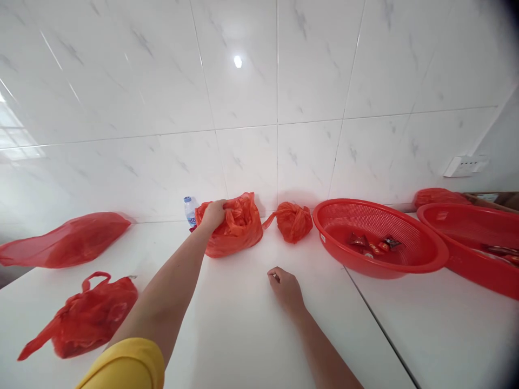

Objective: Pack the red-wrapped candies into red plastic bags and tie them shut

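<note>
My left hand [214,216] reaches forward and grips the rim of a red plastic bag [239,237] that stands near the wall. The bag's top is crumpled and its contents are hidden. My right hand [286,289] rests low over the white table [243,335], its fingers curled closed; whatever they hold, if anything, is hidden. A smaller knotted red bag [294,222] sits beyond it, apart from both hands. Behind my left hand stands a clear bottle [189,210] with a blue cap.
To the right, a red plastic basket [381,263] holds several small wrapped packets [375,247]. A second red basket [470,259] stands beside it. On the left lie a tied red bag [95,316] and a long red bag [77,237]. A tiled wall [251,162] bounds the back.
</note>
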The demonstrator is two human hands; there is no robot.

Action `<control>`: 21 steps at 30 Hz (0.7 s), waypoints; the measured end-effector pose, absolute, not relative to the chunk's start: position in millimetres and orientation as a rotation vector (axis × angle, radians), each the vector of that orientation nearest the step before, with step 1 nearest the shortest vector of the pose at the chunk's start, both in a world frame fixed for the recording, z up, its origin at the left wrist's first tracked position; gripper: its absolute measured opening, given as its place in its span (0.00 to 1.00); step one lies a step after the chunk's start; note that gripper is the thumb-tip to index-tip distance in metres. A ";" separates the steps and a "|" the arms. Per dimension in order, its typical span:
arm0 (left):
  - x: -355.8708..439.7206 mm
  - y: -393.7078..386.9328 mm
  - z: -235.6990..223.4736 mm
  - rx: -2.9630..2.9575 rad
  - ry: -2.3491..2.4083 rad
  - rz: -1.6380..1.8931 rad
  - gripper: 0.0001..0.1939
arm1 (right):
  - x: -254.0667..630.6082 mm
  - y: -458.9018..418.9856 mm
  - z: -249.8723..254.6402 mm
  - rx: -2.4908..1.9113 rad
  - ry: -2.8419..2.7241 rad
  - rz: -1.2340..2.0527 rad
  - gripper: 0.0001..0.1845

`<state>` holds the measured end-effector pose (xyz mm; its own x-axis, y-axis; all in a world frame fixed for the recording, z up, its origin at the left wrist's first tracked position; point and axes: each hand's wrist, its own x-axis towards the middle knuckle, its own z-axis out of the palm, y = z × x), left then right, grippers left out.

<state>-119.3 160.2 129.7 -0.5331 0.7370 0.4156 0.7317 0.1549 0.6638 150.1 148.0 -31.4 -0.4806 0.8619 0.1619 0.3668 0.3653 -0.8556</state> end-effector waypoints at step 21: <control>6.8 106.0 152.3 1.924 1.605 2.414 0.05 | 154.3 158.1 -32.7 -0.949 -1.466 1.275 0.15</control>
<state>6.8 106.0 152.3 -0.3494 0.2660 0.8984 0.7254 -0.5300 0.4391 154.3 158.1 -32.7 -0.2569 0.9532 0.1596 -0.0259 0.1583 -0.9870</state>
